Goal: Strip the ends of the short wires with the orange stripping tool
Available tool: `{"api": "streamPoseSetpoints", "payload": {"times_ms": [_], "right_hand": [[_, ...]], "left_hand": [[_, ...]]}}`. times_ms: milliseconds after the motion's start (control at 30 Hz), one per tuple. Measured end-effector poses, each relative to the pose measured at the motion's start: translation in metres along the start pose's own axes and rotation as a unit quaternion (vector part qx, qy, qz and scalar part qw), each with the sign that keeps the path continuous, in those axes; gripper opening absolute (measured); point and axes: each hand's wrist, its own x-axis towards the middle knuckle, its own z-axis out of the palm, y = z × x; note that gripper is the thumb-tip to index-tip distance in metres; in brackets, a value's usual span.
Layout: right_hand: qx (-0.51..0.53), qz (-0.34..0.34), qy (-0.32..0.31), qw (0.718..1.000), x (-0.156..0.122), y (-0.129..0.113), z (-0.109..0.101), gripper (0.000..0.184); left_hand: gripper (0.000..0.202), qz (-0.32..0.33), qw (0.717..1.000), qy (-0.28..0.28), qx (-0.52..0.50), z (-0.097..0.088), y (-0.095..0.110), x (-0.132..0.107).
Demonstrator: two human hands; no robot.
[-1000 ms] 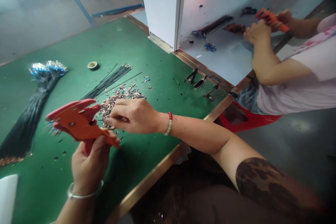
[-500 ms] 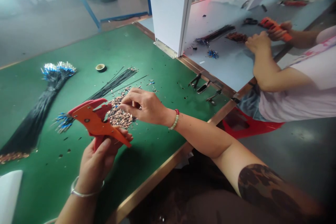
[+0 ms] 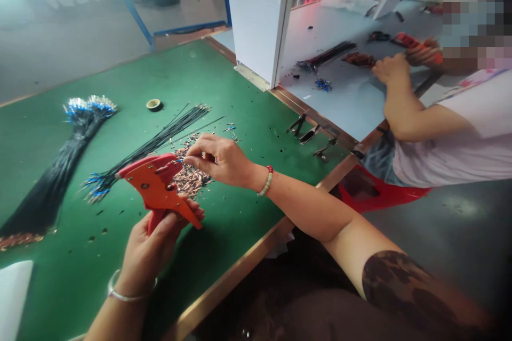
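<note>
Bright flat light, white glare top left, edges stretched.

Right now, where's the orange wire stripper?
Head view, lower left: the orange wire stripper sits in the left hand, beside the copper-coloured pile and the right hand.

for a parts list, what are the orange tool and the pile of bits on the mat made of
The orange tool looks like moulded plastic: opaque, smooth and slightly glossy, with a small round pin that may be metal. The pile of bits looks like copper or brass, going by its reddish metallic glint, though the pieces are too small to be sure.
</note>
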Motion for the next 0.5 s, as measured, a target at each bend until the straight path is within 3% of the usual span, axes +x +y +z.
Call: {"api": "streamPoseSetpoints", "payload": {"times_ms": [200,333,500], "right_hand": [[0.09,0.067,-0.016,0.994,0.003,0.005,0.002,0.027],[0.199,0.127,-0.024,0.972,0.004,0.01,0.003,0.036],[0.264,0.154,-0.04,0.951,0.005,0.013,0.003,0.041]], "left_hand": [[0.044,0.007,1.0,-0.009,-0.003,-0.001,0.001,0.0],[0.042,0.015,1.0,-0.013,0.0,0.0,0.002,0.0],[0.042,0.023,1.0,-0.02,0.005,0.001,0.002,0.0]]}}
